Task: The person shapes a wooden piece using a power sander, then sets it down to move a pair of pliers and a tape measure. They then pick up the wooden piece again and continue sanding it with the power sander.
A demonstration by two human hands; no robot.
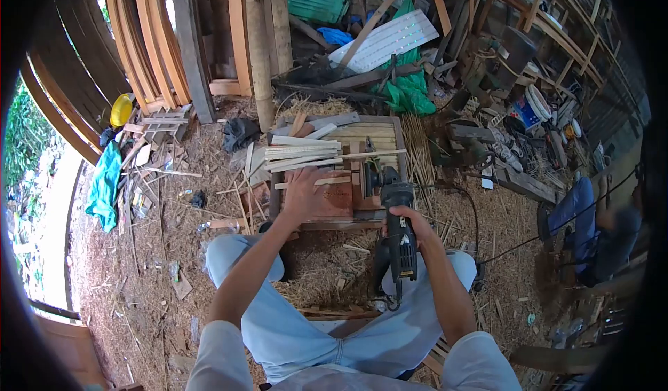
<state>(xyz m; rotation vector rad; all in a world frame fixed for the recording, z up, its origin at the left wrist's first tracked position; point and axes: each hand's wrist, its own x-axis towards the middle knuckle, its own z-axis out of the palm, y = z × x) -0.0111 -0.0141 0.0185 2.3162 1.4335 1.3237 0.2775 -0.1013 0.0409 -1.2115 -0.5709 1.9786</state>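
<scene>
The fingers of my right hand are wrapped round the black body of an angle grinder, its head pointing away from me over the right part of a low wooden desk. My left hand reaches over the desk, palm down, fingers stretched and a little apart; a pale wooden strip sticks out beside them, though I cannot tell whether they pinch it or only rest there. Below that strip lies a reddish-brown board, and just beyond my left fingertips is a pile of thin wooden strips. I sit facing the desk, knees apart, over a floor strewn with shavings. Off to my right is another person in blue trousers.
</scene>
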